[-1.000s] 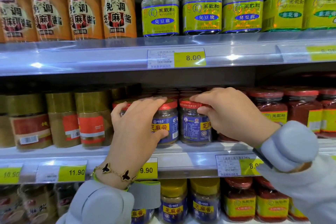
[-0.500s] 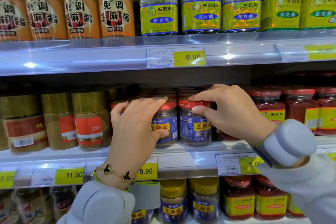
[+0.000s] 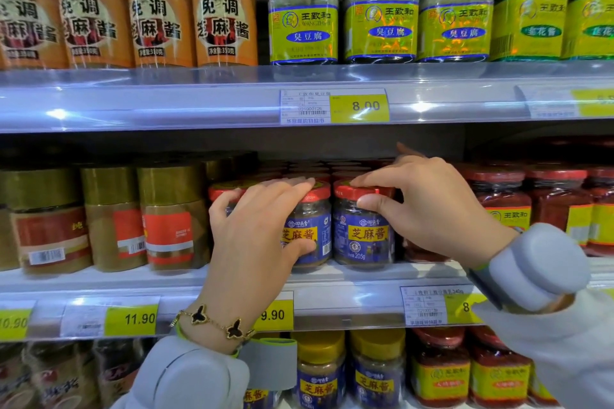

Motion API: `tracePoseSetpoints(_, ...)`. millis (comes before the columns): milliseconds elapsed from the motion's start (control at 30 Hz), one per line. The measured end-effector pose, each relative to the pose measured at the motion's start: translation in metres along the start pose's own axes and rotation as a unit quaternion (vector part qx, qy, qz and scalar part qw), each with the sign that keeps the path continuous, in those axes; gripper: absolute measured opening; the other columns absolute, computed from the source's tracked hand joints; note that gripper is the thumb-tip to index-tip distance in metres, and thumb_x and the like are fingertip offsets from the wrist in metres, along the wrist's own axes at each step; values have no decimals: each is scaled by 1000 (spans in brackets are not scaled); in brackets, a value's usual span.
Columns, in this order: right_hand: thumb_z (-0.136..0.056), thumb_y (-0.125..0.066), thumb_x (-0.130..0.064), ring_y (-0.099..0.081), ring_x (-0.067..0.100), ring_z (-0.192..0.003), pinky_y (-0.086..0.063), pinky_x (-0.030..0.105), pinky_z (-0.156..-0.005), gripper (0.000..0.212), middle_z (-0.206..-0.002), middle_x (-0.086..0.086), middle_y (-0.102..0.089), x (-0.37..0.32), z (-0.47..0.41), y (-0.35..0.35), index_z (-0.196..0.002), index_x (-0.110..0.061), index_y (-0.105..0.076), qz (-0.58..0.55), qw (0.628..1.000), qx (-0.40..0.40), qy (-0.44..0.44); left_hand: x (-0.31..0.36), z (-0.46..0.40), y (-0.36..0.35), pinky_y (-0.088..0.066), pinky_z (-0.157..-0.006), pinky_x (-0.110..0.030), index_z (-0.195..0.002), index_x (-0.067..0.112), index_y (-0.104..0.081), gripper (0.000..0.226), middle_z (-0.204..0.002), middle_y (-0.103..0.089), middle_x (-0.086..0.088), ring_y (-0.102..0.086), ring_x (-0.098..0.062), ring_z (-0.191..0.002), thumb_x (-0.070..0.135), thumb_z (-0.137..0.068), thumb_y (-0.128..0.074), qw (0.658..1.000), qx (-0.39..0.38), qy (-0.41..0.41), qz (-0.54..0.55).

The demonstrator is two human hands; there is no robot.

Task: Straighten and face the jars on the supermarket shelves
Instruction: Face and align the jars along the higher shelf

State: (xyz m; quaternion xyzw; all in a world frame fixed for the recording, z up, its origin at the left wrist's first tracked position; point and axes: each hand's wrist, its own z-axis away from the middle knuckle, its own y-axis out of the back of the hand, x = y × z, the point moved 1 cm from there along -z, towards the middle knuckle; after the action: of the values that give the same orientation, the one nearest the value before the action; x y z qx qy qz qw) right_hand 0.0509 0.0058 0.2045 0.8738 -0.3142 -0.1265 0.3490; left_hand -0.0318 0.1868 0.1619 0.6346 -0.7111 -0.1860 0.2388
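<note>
From the head view, your left hand (image 3: 255, 229) wraps around a blue-labelled sesame paste jar (image 3: 310, 226) at the middle shelf (image 3: 365, 276) front. Just beside it, your right hand (image 3: 432, 206) pinches the red lid (image 3: 362, 191) of the neighbouring jar (image 3: 363, 236), label facing out.

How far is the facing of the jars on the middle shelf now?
Done: the top-shelf yellow-label jars face front. In hand: the left hand and right hand each grip a blue-label sesame jar, labels now forward. Left: the gold-lid jars show labels turned sideways.
</note>
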Motion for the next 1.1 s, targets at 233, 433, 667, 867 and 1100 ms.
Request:
tracePoseSetpoints(233,-87,-60,-24,-56,16,-110,-40,40,-100,35,-112,-5,-67,7,4,5,-120,-34,-59,-33,998,-50,11,-10,1,4,-12,-104,-32,-130,31,-48,66,-132,-51,14,-41,-7,-126,37,-70,-74,1000,8,7,15)
tracePoseSetpoints(433,-85,-62,-24,-60,21,-99,-48,39,-86,32,-102,1,-68,8,1,3,-114,-38,-63,-44,998,-42,-2,-30,-2,17,-15,-104,-38,-122,19,-58,36,-122,-60,2,-48,-17,-123,17,-85,-61,997,40,25,-59)
tracePoseSetpoints(667,-86,-59,-28,-58,21,-104,-46,41,-89,33,-107,2,-67,8,2,5,-117,-39,-60,-38,998,-50,-1,-43,0,19,-19,-101,-44,-117,17,-61,35,-111,-66,-3,-58,-23,-111,21,-82,-66,990,15,71,-121)
tracePoseSetpoints(867,-84,-65,-23,-53,18,-114,-26,39,-107,31,-124,-6,-60,-17,0,6,-115,-27,-64,-10,997,7,79,-49,-6,26,-15,-98,-42,-108,24,-64,26,-104,-68,-1,-61,-23,-104,29,-83,-64,987,18,43,-152)
tracePoseSetpoints(1100,-90,-52,-33,-41,12,-128,-29,41,-107,33,-131,-7,-55,-68,-25,-12,-121,-24,-59,-39,988,-47,140,-56,-15,30,-12,-100,-42,-99,25,-65,16,-92,-71,2,-65,-22,-91,25,-82,-64,988,17,8,-154)
